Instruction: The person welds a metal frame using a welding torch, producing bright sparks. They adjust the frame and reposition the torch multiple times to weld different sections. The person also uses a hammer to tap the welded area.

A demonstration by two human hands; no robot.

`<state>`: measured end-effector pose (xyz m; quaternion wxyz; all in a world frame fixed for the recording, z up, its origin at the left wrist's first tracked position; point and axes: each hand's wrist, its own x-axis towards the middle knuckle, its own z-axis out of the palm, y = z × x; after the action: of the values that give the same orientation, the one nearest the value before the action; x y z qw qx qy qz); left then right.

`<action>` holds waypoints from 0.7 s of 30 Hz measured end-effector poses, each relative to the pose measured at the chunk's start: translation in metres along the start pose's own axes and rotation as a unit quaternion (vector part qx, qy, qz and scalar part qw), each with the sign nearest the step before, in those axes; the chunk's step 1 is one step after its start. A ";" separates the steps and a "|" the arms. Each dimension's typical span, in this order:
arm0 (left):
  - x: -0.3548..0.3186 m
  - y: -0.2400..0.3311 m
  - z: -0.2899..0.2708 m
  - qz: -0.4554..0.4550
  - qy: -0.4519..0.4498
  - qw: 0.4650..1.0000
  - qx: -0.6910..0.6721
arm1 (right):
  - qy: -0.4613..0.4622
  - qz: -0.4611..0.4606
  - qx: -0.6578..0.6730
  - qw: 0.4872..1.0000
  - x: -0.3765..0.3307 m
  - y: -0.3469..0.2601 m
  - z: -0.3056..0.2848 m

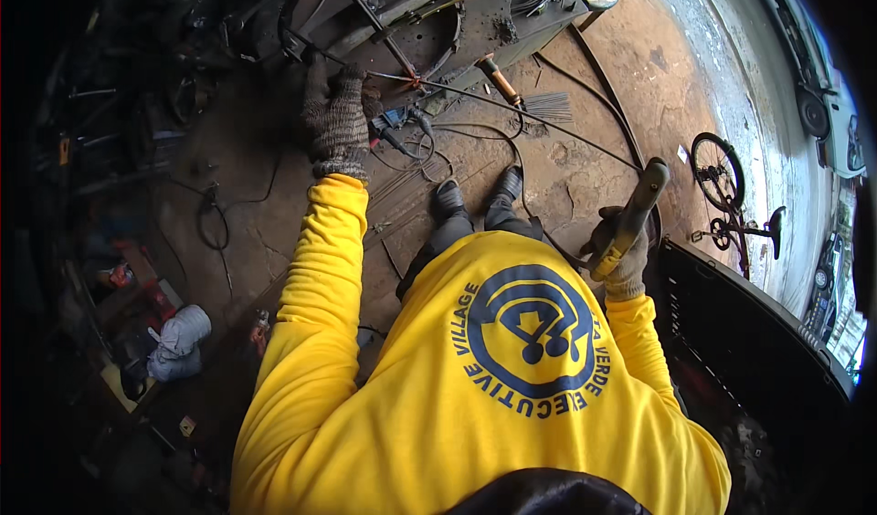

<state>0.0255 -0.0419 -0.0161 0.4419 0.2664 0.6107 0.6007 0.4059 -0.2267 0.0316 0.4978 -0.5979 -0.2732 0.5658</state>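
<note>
My right hand (619,252), in a grey knit glove, is closed round a welding electrode holder (632,215) with a worn grey and yellow body. From its jaw a long thin welding rod (539,119) runs left to a dark metal frame (388,42), near a small reddish spot. My left hand (340,118), also gloved, is at the frame's left end, its fingers bent round a thin dark bar (320,51); the glove partly hides the grip. Just beside that hand lies a blue power tool (391,120) with a cord.
A metal-topped bench (512,36) stands ahead, with coiled wire on it. A tool with an orange-brown handle (498,78), several loose rods (548,106) and cables (607,90) lie near my feet. A black crate (749,323) and bicycle (722,182) stand right; a whitish bundle (180,340) lies left.
</note>
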 end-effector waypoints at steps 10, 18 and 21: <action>-0.003 0.004 0.000 -0.003 -0.014 1.000 -0.006 | -0.017 -0.002 -0.025 1.000 0.006 -0.001 0.003; -0.003 0.005 0.000 -0.012 -0.004 1.000 0.007 | -0.016 0.016 -0.028 0.999 0.008 -0.003 0.003; -0.004 0.004 -0.001 -0.009 -0.004 1.000 -0.005 | -0.020 0.015 -0.032 0.999 0.009 -0.007 0.007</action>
<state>0.0253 -0.0456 -0.0110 0.4510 0.2611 0.6083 0.5987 0.4028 -0.2138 0.0355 0.4644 -0.6060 -0.2923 0.5759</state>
